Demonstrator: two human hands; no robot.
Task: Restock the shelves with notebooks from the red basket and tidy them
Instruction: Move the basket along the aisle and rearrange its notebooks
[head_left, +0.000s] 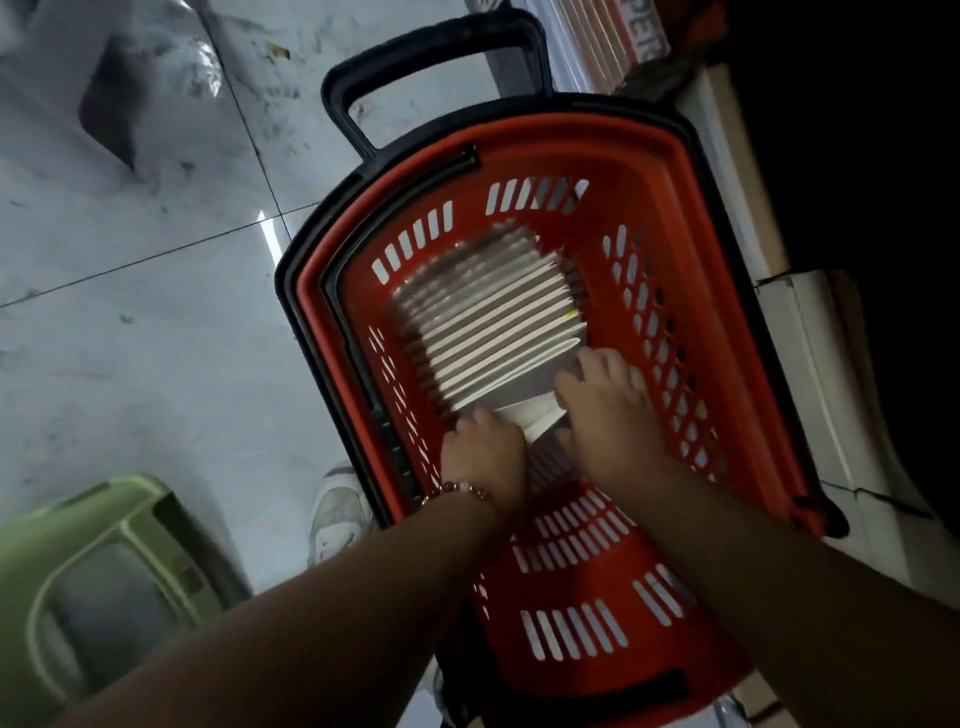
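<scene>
Notebooks (493, 317) stand in a row on edge inside red basket (675, 218) w/ black handle (431, 47). Green stool (93, 566) beside on floor. Left hand (480, 457) & right hand (605, 410) grip nearest notebooks.

Floor: pale glossy tiles (130, 322) are lying under me, scuffed with dark marks, a bright glint showing near 9 o'clock of centre.
Stool: a green plastic stool (98, 577) is sitting at 8 o'clock, blurred.
Shoe: my white sneaker (337, 514) is standing on the tiles, just toward 7 o'clock of centre.
Boxes: white cartons (810, 338) are lining the 3 o'clock side.
Packs: red-and-white packs (618, 36) are lying at 1 o'clock, lettering unreadable.
</scene>
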